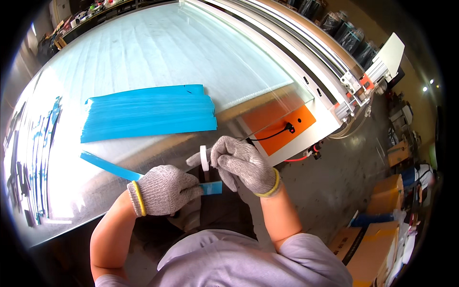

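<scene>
My left hand [165,191], in a grey knit glove with a yellow cuff, is closed around a narrow blue strip [111,166]. One end of the strip sticks out past my fingertips; the other trails back over the table's near edge. Close by, my right hand [246,165], gloved the same way, carries a small white tape roll [204,158]. A gloved finger seems to pass through its ring, and the other fingers are curled. Just beyond both hands, a wide stack of blue strips [150,115] lies flat on the table.
A large glass-like sheet [191,52] covers the table [91,201]. Dark and blue thin strips [40,162] lie at the left. On the right are an orange panel [282,131] with a black cable, a machine rail [330,57], and cardboard boxes [377,248] on the floor.
</scene>
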Tool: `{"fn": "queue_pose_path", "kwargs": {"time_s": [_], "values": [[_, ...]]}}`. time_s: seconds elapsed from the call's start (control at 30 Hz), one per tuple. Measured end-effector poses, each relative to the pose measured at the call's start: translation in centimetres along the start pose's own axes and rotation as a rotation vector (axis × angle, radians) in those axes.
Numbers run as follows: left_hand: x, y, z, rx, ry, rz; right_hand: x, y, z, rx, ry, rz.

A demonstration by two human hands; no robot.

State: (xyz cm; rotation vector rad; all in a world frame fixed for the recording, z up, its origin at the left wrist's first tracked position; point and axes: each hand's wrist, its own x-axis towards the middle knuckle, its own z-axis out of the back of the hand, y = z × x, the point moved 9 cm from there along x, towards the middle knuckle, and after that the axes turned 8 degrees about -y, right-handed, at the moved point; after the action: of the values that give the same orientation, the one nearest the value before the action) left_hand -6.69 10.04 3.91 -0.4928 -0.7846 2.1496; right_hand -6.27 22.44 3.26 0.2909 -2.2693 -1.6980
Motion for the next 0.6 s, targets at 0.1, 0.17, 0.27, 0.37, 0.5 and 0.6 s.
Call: {"fn": "queue_pose_path", "kwargs": {"time_s": [0.1,0.17,0.27,0.37,0.5,0.6], "values": [[-0.2,1.6,1.1,-0.024,-0.081,0.151,-1.9,3.3,-3.0,-0.102,0.074,-0.022],[-0.8,1.6,3.0,-0.189,-0.213,0.191,-2.8,2.3,-3.0,-0.233,0.064,0.086],[-1.1,0.0,3.8,-0.227,-0.256,0.132,-3.9,0.8,-1.9,-0.384,-0.105,0.154],[-1.1,-0.9,3.4,-0.242,-0.281,0.084,-3.7,-1.1,-1.2,-0.199,-0.375,0.162],[-0.8,-1.0,3.1,-0.184,-0.354,0.003,-3.3,-1.4,-0.4,-0.115,-0.601,0.16],[-1.0,-1.6,3.9,-0.167,-0.571,-0.021,-3.4,-1.1,0.1,-0.266,-0.732,0.203]]}}
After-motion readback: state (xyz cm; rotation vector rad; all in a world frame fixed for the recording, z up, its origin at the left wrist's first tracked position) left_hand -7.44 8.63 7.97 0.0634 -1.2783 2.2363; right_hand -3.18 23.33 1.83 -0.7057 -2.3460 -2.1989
